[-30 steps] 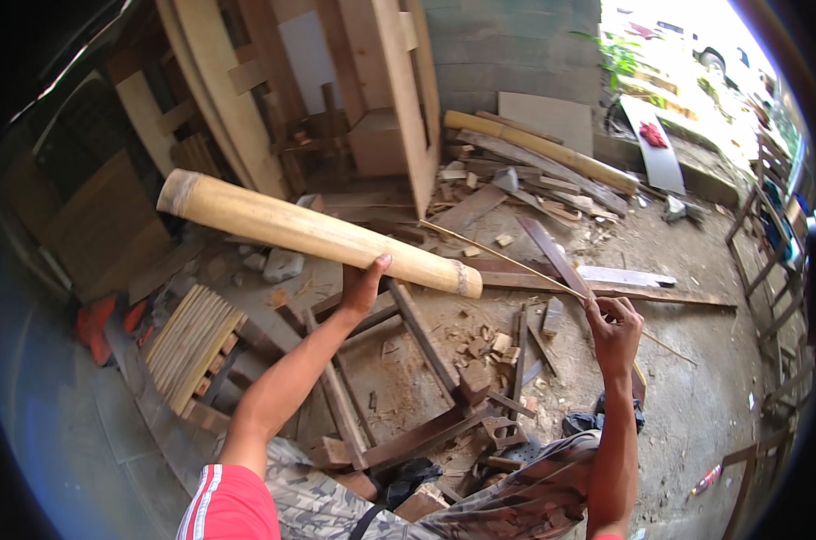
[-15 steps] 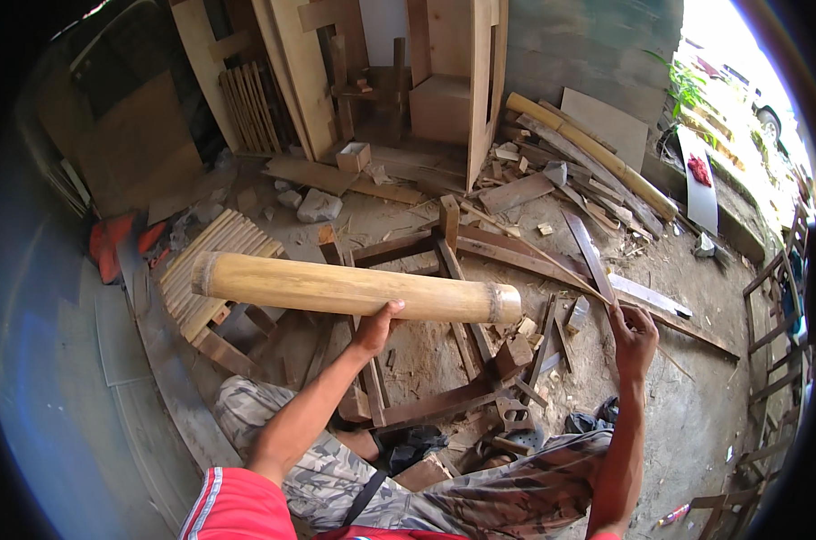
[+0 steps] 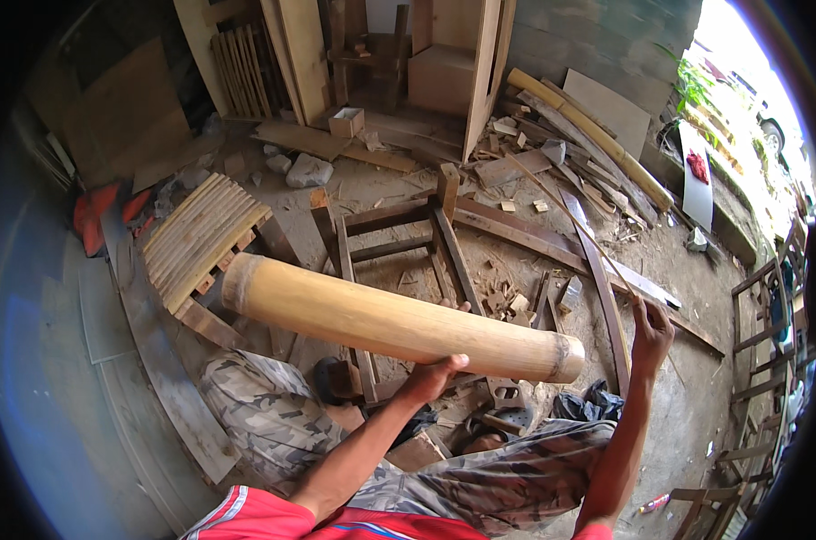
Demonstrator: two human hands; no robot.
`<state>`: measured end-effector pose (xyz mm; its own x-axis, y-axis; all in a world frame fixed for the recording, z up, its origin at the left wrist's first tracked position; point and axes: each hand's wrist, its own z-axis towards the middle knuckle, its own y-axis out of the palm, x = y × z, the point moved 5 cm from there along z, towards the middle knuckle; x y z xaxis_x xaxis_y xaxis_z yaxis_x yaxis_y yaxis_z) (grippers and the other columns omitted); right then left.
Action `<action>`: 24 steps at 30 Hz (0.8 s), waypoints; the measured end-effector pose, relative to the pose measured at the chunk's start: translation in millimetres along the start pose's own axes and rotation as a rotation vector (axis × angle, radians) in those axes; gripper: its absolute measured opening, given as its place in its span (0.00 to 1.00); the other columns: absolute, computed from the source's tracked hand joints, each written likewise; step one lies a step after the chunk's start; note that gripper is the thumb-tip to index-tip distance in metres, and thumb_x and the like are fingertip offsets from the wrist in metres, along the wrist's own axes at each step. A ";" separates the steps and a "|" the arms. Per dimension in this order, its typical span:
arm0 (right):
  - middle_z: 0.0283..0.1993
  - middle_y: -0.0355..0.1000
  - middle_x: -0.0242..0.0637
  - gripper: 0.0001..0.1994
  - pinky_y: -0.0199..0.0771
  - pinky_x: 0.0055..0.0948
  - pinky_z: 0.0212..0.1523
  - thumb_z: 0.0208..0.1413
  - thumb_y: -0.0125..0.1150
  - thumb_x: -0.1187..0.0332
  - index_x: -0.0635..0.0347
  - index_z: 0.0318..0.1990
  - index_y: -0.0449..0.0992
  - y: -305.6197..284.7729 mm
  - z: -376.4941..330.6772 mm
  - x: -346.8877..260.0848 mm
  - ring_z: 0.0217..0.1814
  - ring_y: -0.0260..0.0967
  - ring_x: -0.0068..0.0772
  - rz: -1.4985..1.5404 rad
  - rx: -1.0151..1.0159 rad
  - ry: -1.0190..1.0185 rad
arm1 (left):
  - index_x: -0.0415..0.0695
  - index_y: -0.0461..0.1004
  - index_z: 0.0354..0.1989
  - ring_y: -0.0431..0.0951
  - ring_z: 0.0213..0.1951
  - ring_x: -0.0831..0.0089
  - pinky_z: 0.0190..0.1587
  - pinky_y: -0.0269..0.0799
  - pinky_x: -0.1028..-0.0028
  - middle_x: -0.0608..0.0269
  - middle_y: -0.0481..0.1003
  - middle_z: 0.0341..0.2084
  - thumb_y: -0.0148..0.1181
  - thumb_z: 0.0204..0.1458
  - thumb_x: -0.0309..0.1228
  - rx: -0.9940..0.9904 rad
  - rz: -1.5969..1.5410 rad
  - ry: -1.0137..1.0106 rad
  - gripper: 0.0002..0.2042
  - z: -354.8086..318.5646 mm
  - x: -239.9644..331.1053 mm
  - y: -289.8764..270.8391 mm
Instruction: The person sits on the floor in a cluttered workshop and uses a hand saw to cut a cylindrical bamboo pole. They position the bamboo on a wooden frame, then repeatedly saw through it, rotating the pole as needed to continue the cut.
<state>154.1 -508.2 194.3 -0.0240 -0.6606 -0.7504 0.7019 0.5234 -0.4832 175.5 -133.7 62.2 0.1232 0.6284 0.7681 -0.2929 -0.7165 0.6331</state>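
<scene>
At the far left a slatted wooden panel (image 3: 201, 238) lies tilted on the dirt floor, with an orange object (image 3: 97, 216) beyond it near the wall. Just right of the panel begins a thick bamboo pole (image 3: 399, 319), held in the air roughly level, its cut end toward the panel and its other end sloping slightly down to the right. The left hand (image 3: 435, 373) grips the pole from below, past its middle toward the right end, thumb on the near side and fingers wrapped over the far side. Under the pole are the person's knees in camouflage trousers (image 3: 273, 414), and behind it a dark wooden frame (image 3: 399, 234) lies flat on the ground among wood chips. Further right, the right hand (image 3: 651, 333) is raised and closed around a thin long stick (image 3: 570, 220) that runs up and away to the left over the scrap boards. The right hand is apart from the pole, just beyond its right end. Along the back stand tall boards (image 3: 291, 54) and another bamboo pole (image 3: 588, 135) lies on the ground.
</scene>
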 end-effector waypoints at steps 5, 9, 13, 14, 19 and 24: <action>0.34 0.75 0.32 0.10 0.68 0.23 0.41 0.64 0.67 0.67 0.66 0.44 0.86 -4.4 -7.8 5.1 0.37 0.70 0.19 -0.005 -0.006 0.024 | 0.43 0.32 0.80 0.52 0.76 0.64 0.78 0.44 0.60 0.53 0.51 0.78 0.66 0.54 0.31 0.008 0.049 -0.021 0.52 -5.9 -24.2 6.2; 0.34 0.76 0.32 0.10 0.69 0.22 0.43 0.64 0.68 0.68 0.68 0.42 0.84 -15.8 -11.8 7.3 0.38 0.70 0.19 0.011 -0.001 0.012 | 0.41 0.28 0.80 0.49 0.77 0.62 0.78 0.43 0.61 0.51 0.48 0.79 0.65 0.54 0.32 0.053 0.067 -0.067 0.54 -7.3 -32.4 20.3; 0.36 0.76 0.30 0.10 0.70 0.21 0.45 0.64 0.68 0.68 0.69 0.42 0.83 -14.3 -14.1 14.3 0.40 0.72 0.17 0.029 -0.016 0.030 | 0.38 0.32 0.80 0.49 0.77 0.60 0.77 0.43 0.60 0.48 0.50 0.77 0.64 0.57 0.35 0.080 0.436 0.042 0.51 -8.1 -53.9 -0.4; 0.36 0.77 0.30 0.10 0.70 0.21 0.45 0.64 0.68 0.68 0.69 0.41 0.83 -12.9 -15.2 16.3 0.40 0.72 0.17 0.027 -0.025 0.028 | 0.38 0.33 0.80 0.50 0.77 0.59 0.77 0.43 0.60 0.47 0.51 0.76 0.64 0.57 0.36 0.098 0.519 0.045 0.50 -9.6 -60.0 -4.1; 0.36 0.77 0.31 0.08 0.70 0.21 0.44 0.63 0.68 0.69 0.68 0.41 0.84 -2.0 -19.9 14.1 0.40 0.72 0.18 0.038 -0.087 -0.009 | 0.36 0.33 0.80 0.52 0.75 0.58 0.77 0.41 0.58 0.45 0.54 0.73 0.66 0.58 0.40 0.097 0.587 0.141 0.52 -6.8 -68.5 -5.9; 0.34 0.77 0.36 0.09 0.70 0.26 0.42 0.61 0.70 0.68 0.66 0.40 0.85 4.7 -21.1 11.5 0.39 0.74 0.24 -0.051 -0.123 -0.082 | 0.35 0.34 0.79 0.54 0.74 0.57 0.77 0.41 0.57 0.46 0.56 0.72 0.66 0.58 0.40 0.138 0.748 0.212 0.51 -14.1 -85.1 4.7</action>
<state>142.1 -502.0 173.9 0.0042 -0.7272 -0.6864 0.6088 0.5464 -0.5752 150.2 -186.3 -1.6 -0.2473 -0.0008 0.9689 -0.1045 -0.9941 -0.0275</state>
